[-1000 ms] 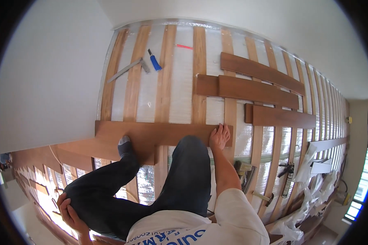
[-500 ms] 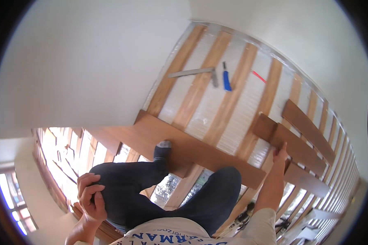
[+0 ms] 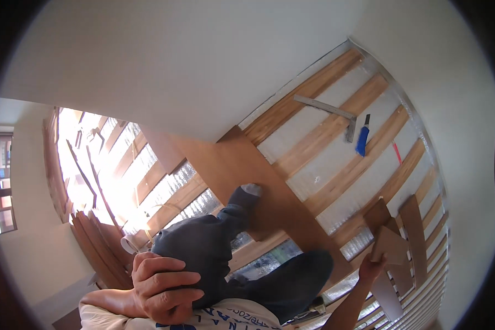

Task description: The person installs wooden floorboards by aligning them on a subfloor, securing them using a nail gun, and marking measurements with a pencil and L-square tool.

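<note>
Plank (image 3: 391, 247) (brown) in right hand (image 3: 372, 268)

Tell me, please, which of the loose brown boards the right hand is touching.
The lighter-looking board, overlapping others in view: the right hand has its fingers at its lower left edge. No fingers rest on the other loose boards.

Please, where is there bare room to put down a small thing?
Free: white sheeting between the blue-handled tool and the long brown board. Crowded: by the right hand, which holds a short board among others.
</note>
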`<state>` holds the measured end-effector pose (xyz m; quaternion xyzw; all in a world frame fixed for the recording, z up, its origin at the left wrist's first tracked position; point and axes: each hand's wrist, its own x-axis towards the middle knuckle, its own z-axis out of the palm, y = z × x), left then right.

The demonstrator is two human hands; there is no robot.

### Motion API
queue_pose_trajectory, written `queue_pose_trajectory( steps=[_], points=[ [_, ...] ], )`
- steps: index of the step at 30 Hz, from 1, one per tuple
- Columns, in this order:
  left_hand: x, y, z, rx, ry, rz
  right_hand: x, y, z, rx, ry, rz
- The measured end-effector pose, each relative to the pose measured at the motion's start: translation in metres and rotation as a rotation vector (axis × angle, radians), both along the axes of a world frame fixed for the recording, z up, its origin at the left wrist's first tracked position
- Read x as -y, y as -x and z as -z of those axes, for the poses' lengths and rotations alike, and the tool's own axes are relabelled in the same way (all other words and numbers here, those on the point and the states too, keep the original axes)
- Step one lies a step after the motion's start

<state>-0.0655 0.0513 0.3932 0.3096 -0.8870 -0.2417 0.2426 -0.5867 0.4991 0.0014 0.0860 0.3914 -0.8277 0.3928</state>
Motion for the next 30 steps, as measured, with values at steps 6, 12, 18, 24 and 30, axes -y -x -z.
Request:
queue_pose_trajectory(
  steps=[6,12,18,24,30],
  points=[
    [0.005,-0.012,-0.003,-0.024,-0.055,0.057,0.245,-0.156,-0.035,0.126,0.077,-0.185],
    [0.023,-0.026,0.004,-0.178,-0.051,0.094,0.425,-0.237,0.016,0.227,0.139,-0.076],
    [0.031,-0.046,0.005,-0.144,-0.052,0.067,0.542,-0.287,0.043,0.407,-0.104,0.071],
    [0.041,-0.045,0.014,-0.199,-0.053,0.049,0.555,-0.281,0.068,0.448,-0.171,-0.261],
    [0.053,-0.038,0.017,-0.214,-0.071,0.065,0.478,-0.196,0.04,-0.913,-0.651,-0.661]
  ],
)
